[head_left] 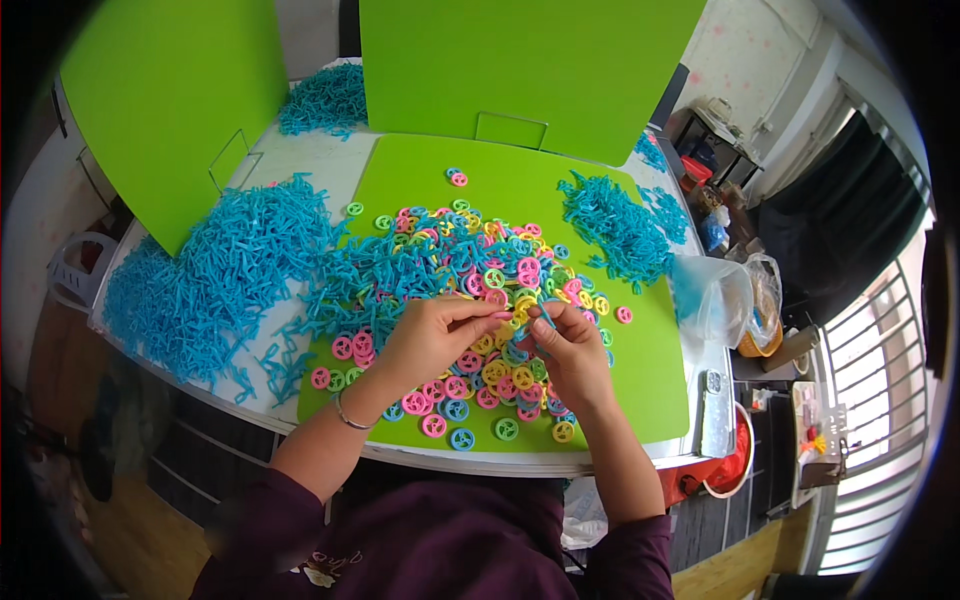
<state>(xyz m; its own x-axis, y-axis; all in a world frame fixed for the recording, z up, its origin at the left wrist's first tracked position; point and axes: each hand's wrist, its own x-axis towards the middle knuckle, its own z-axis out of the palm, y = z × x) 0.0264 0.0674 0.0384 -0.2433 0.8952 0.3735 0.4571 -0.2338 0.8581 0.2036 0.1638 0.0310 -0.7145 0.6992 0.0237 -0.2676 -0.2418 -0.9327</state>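
Two hands together pinching a small blue piece, clear bag contents unclear

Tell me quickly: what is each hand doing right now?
Left hand: fingers pinched over the small plastic wheels; what it holds cannot be told.
Right hand: closed on a blue plastic piece.

A white table carries a green mat at its centre. Directly on the tabletop lie a large heap of blue plastic pieces at left, a smaller blue heap at rear, and a clear plastic bag at right.
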